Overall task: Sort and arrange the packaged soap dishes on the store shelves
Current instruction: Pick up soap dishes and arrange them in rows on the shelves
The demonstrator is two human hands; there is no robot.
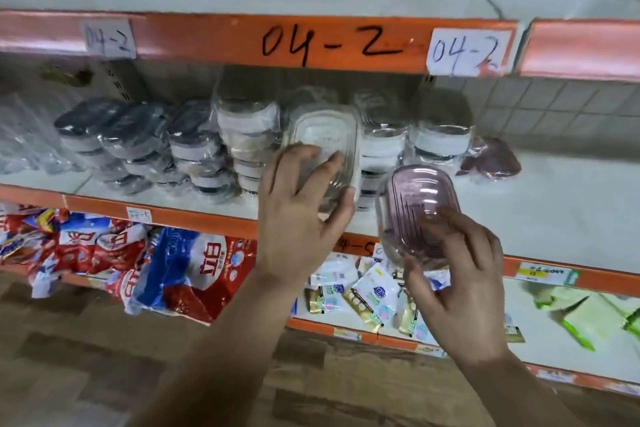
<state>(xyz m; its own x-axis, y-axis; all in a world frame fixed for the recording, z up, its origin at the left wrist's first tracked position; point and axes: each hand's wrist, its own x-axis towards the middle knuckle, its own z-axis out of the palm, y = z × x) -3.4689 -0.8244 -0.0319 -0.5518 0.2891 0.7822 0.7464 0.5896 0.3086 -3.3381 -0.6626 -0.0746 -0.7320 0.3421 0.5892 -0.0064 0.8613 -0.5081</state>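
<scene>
Soap dish (pink dish likewise) is partly hidden by fingers.

A shop: orange-edged shelves with handwritten labels, stacked wrapped soap dishes, bagged goods.

left hand grips clear dish | right hand grips pink dish
</scene>
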